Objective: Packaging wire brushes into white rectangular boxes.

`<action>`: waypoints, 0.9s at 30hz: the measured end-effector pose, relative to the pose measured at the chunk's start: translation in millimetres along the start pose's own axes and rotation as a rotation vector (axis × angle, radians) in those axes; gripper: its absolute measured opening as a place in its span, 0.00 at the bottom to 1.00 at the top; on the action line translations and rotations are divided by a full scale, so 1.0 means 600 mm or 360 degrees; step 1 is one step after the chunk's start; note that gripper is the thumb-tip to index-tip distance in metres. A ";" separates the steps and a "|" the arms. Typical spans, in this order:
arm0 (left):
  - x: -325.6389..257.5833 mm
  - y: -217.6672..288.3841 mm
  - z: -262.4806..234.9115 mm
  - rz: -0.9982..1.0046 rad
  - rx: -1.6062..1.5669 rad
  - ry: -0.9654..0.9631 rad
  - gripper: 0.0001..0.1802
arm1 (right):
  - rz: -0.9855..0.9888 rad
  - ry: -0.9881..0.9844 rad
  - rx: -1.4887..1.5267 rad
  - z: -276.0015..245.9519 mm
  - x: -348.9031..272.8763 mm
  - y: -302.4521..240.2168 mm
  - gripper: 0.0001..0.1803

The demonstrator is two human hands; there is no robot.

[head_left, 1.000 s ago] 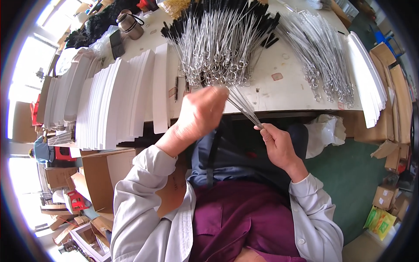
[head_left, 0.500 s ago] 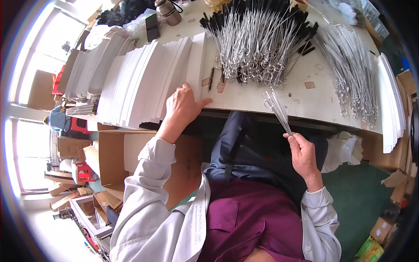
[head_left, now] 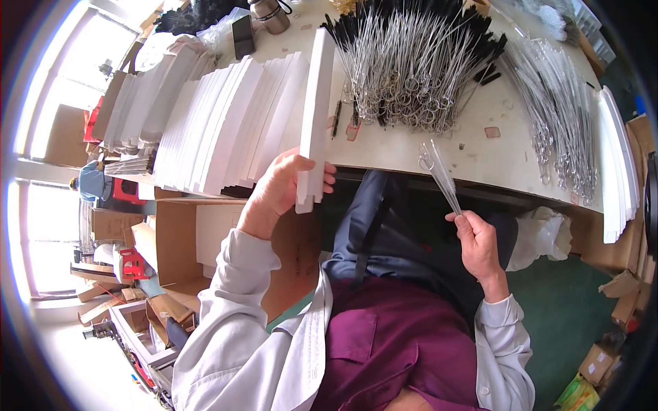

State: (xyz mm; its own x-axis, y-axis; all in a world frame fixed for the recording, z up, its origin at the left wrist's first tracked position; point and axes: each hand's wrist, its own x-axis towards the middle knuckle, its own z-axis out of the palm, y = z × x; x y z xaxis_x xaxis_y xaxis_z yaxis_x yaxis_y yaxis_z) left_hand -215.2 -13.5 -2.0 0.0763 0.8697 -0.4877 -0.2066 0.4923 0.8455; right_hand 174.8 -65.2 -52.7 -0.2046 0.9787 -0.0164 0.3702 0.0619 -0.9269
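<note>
Your left hand (head_left: 279, 186) is closed around the lower end of a white box (head_left: 317, 109), just left of centre, long axis near vertical in the frame. Right of centre, your right hand (head_left: 478, 248) pinches brushes (head_left: 443, 179), slanting up-left, well apart from the box.

On the worktop (head_left: 517, 164), the brush pile (head_left: 411, 75) lies in the middle, the second bundle (head_left: 558, 120) to its right, the card strips (head_left: 617, 164) at the right edge. Left of the pile comes the row of boxes (head_left: 212, 123); behind it, the phone (head_left: 242, 38) and, to its right, the flask (head_left: 271, 15). The left fingers (head_left: 329, 179) hold one box (head_left: 317, 116) between row and pile; the right fingers (head_left: 465, 227) hold a few brushes (head_left: 444, 177) by the front edge (the carton (head_left: 175, 250) stands lower, at left).
</note>
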 end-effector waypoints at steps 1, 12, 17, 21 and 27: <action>-0.007 -0.008 0.016 0.0086 -0.0194 -0.0165 0.28 | 0.0011 -0.0003 -0.0007 0.000 0.001 -0.002 0.15; 0.043 0.000 0.125 0.0463 -0.0610 -0.0201 0.21 | 0.0046 -0.0325 0.0290 -0.013 -0.021 -0.071 0.16; 0.061 -0.004 0.166 0.0583 -0.0817 -0.0246 0.22 | 0.0002 -0.0473 0.0287 -0.001 -0.031 -0.077 0.15; 0.055 -0.007 0.195 0.0592 -0.0838 -0.0250 0.20 | 0.0042 -0.0497 0.0209 0.001 -0.030 -0.063 0.15; 0.046 -0.019 0.202 0.0642 -0.0760 -0.0210 0.21 | -0.0051 -0.0352 -0.0009 0.001 -0.023 -0.066 0.13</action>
State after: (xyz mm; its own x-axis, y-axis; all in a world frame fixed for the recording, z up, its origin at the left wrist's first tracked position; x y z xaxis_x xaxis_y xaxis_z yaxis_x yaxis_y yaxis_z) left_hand -92.7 9.6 1.2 0.0148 0.9954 -0.0949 -0.6538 0.0814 0.7522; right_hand 162.3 -81.5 -16.4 -0.4097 0.9096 -0.0692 0.3652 0.0941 -0.9262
